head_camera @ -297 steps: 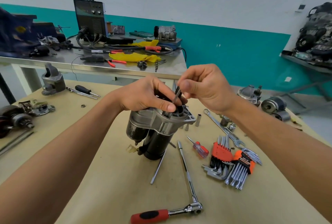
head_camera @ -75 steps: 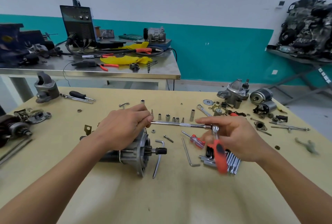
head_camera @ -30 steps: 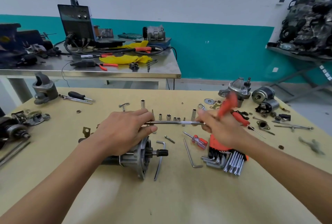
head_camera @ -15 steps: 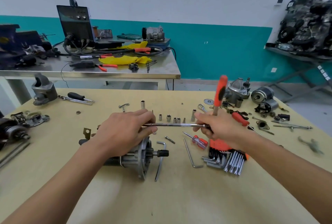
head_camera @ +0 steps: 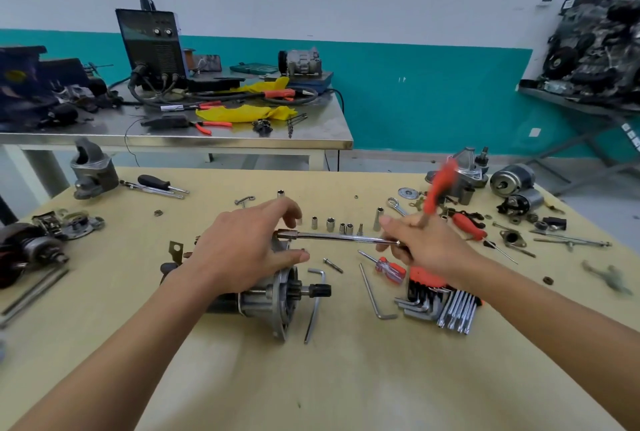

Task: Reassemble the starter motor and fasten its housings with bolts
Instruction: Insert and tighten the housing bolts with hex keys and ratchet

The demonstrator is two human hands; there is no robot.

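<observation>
The starter motor [head_camera: 273,299] lies on its side on the wooden table [head_camera: 346,378], pinion shaft pointing right. My left hand [head_camera: 242,250] rests over the top of its housing, fingers and thumb curled round the flange where the socket end of a long extension bar [head_camera: 343,239] meets it. My right hand [head_camera: 422,247] grips the ratchet head at the bar's right end; the orange ratchet handle [head_camera: 437,190] sticks up, blurred by motion. The bolt under the socket is hidden.
Several loose sockets [head_camera: 330,224] stand in a row behind the bar. An orange screwdriver [head_camera: 388,266], hex key sets [head_camera: 446,302], loose hex keys [head_camera: 317,302] and a small bolt [head_camera: 333,264] lie right of the motor. Starter parts [head_camera: 509,185] crowd the far right; more parts [head_camera: 34,247] at left.
The orange ratchet handle has kept swinging round the bar, from low in front to pointing up and away. My left hand stays on the motor.
</observation>
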